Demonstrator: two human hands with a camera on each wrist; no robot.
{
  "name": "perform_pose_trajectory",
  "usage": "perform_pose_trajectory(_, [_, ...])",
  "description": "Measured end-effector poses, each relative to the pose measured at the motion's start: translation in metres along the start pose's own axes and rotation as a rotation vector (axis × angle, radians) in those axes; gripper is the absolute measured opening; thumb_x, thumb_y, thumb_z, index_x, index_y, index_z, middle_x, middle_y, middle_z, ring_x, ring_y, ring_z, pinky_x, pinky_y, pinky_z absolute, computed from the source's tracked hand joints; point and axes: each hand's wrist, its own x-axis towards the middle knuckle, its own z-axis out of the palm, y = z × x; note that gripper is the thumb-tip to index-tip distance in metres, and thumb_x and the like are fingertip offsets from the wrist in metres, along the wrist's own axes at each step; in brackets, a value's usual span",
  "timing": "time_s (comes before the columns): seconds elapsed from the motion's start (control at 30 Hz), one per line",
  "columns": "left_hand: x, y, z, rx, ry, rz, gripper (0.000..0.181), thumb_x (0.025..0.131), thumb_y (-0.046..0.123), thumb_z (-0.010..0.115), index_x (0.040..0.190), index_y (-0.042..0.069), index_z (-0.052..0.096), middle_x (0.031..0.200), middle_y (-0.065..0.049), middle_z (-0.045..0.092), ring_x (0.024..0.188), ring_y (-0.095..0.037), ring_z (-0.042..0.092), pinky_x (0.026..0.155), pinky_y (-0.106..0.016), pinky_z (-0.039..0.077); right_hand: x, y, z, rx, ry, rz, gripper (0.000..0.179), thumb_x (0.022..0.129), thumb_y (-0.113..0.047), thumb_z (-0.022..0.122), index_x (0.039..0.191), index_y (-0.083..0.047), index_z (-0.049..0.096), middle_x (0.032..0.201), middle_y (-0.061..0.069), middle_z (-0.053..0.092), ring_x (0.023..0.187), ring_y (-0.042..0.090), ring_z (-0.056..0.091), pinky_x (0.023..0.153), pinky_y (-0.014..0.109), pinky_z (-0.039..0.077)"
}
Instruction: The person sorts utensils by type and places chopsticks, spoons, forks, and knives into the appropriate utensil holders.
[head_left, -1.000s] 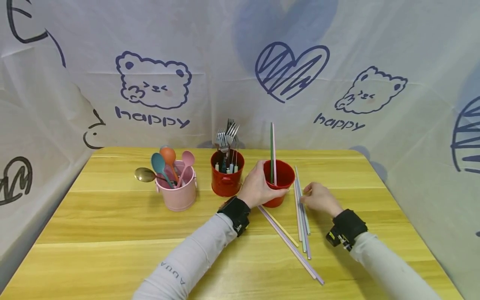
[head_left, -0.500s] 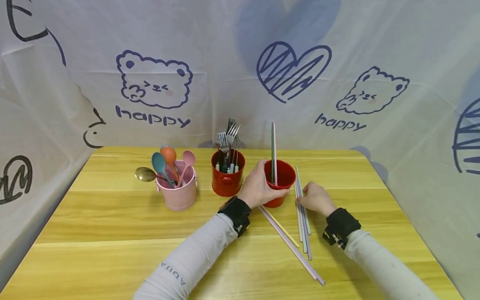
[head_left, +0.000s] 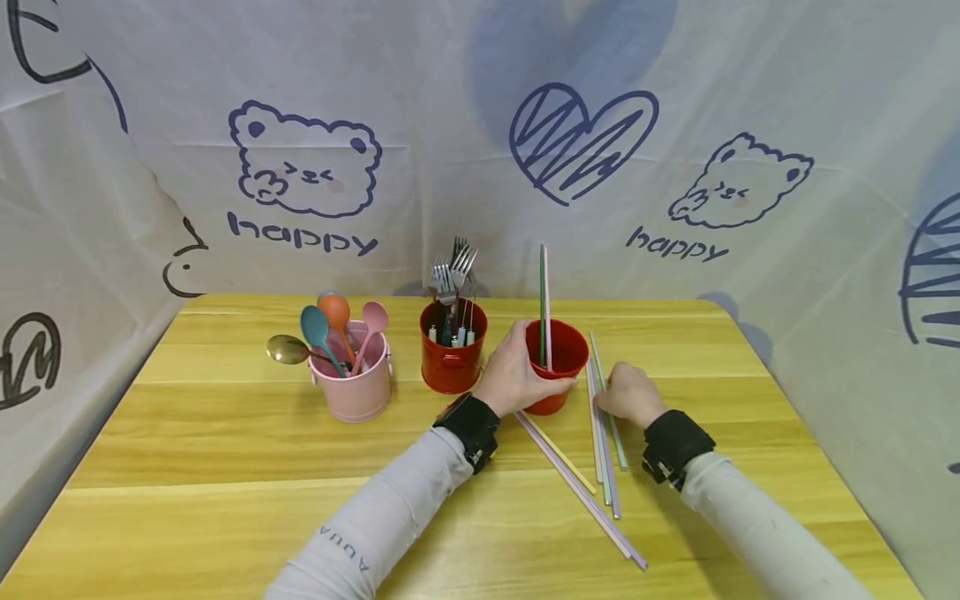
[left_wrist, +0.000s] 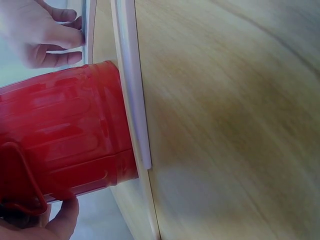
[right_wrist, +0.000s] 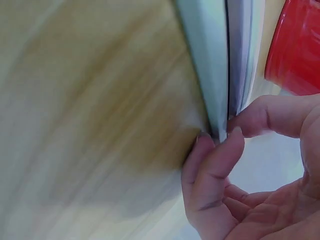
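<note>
My left hand [head_left: 517, 375] grips a red bucket [head_left: 553, 405], its fingers and thumb around the side. A dark green chopstick [head_left: 542, 287] and a pink chopstick [head_left: 548, 300] stand upright in the bucket. To its right, my right hand [head_left: 633, 396] pinches a pale green chopstick [right_wrist: 207, 65] between thumb and fingertips, low over the table. Several pastel chopsticks [head_left: 604, 467] lie close beside that one. In the left wrist view, the bucket's wall [left_wrist: 60, 115] hides most of my left hand.
Left of the bucket stands another red bucket [head_left: 452, 371] filled with forks. A pink bucket [head_left: 358, 396] with several spoons is farther left. Yellow, pink and purple chopsticks [head_left: 585, 498] lie diagonally on the wooden table [head_left: 262, 508] in front. A patterned cloth [head_left: 450, 167] hangs behind.
My right hand has moved slightly left onto the chopsticks and taken hold of the pale green one, whose near end has swung a little right of the others. The left hand stays on the bucket.
</note>
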Motion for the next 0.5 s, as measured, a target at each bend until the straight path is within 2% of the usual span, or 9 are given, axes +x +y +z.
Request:
perform_pose_trajectory(0.17, [-0.0004, -0.0005, -0.0007, 0.001, -0.001, -0.004, 0.088, 0.077, 0.036, 0.087, 0.145, 0.011, 0.036, 0.14, -0.008, 0.055, 0.125, -0.025, 0.058, 0.106, -0.038, 0.053, 0.0013, -0.0038, 0.0017, -0.034, 0.008, 0.012, 0.03, 0.08, -0.01, 0.065, 0.061, -0.013, 0.042, 0.058, 0.0, 0.037, 0.052, 0.017, 0.041, 0.049, 0.025, 0.031])
perform_pose_trajectory(0.5, [0.0, -0.0001, -0.0001, 0.011, 0.001, -0.003, 0.089, 0.078, 0.038, 0.086, 0.145, 0.011, 0.036, 0.141, -0.008, 0.055, 0.125, -0.025, 0.057, 0.106, -0.039, 0.054, 0.0004, -0.0034, 0.001, -0.013, 0.032, 0.003, 0.029, 0.078, -0.008, 0.064, 0.06, -0.012, 0.041, 0.057, 0.0, 0.037, 0.051, 0.018, 0.043, 0.047, 0.025, 0.034])
